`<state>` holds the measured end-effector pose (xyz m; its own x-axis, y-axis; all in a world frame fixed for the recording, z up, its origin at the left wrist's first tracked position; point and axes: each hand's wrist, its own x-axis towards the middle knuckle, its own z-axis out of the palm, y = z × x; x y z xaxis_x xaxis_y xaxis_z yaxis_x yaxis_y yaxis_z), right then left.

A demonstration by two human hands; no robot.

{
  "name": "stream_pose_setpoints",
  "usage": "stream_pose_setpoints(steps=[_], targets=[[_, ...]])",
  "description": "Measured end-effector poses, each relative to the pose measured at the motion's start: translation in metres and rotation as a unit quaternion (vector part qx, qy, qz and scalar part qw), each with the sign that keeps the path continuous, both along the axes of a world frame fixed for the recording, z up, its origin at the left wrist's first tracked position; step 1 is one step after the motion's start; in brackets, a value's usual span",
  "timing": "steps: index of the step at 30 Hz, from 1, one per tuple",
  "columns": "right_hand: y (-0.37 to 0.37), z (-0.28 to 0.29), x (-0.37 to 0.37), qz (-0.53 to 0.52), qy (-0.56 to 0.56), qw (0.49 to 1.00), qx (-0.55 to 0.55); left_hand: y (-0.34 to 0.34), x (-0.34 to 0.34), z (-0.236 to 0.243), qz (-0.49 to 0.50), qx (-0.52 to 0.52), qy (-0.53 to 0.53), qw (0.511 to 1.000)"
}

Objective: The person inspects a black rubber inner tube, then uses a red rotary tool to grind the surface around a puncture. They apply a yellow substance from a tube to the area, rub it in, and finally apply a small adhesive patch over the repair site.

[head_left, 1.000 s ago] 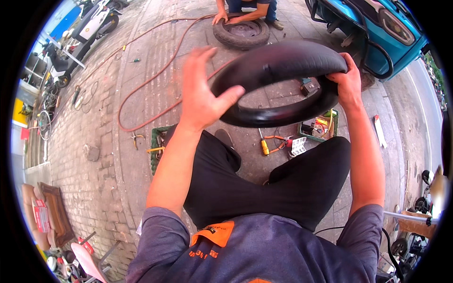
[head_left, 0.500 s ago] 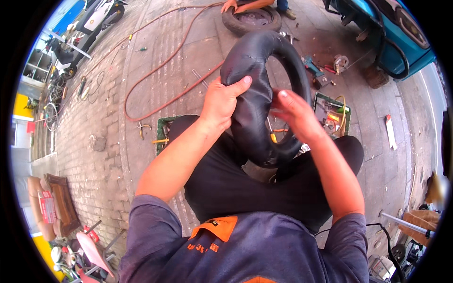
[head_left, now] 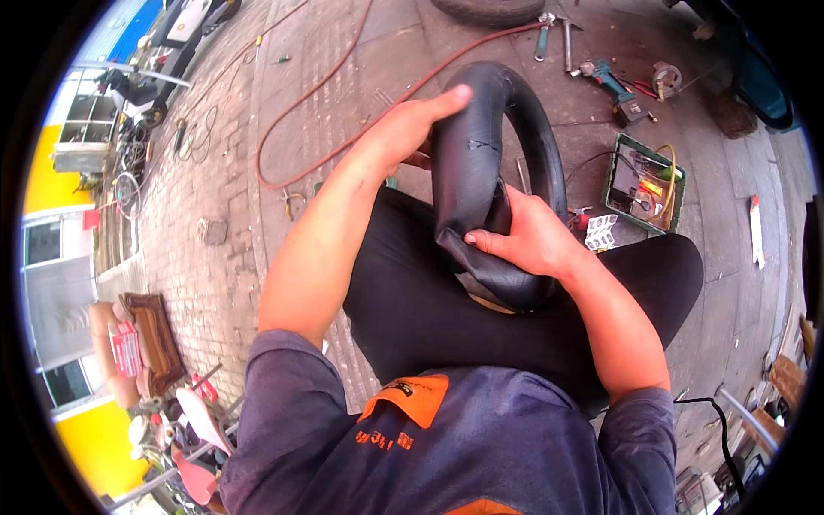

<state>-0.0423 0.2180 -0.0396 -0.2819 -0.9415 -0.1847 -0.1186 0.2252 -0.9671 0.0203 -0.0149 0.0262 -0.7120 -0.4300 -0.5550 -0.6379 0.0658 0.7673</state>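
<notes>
A black, partly inflated inner tube stands over my lap, with creases and a folded dent on its near left part. My left hand is wrapped round its far left side; the thumb lies along the top and the fingers are mostly hidden behind the rubber. Lower down, my right hand reaches through the ring and grips the near part, its thumb pressed beside the crease.
A green crate of tools and parts stands right of my knees. Beyond it lie a cordless drill, a hammer and an adjustable wrench. A tyre lies ahead; a red hose curves across the paving.
My right hand has closed on the tube's near part after hovering in the ring. My left hand has moved farther up the tube, which has turned. The view has shifted, hiding the other person's hands.
</notes>
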Motion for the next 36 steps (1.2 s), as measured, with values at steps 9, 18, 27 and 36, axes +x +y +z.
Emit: stream_pose_setpoints(steps=[9, 18, 27, 36], targets=[[0.019, -0.02, -0.014, -0.025, -0.106, 0.993, -0.047, 0.003, -0.007, -0.024, 0.068, 0.143, 0.228, 0.961], [0.006, -0.019, -0.036, -0.094, -0.361, 0.922, -0.107, 0.048, -0.004, -0.027, 0.012, 0.15, 0.38, 0.913], [-0.011, -0.032, -0.029, -0.143, -0.347, 0.921, -0.106, 0.038, -0.003, -0.043, 0.088, 0.124, 0.337, 0.929], [-0.007, -0.012, -0.025, -0.157, -0.407, 0.896, -0.078, 0.038, -0.003, -0.034, 0.109, 0.123, 0.277, 0.947]])
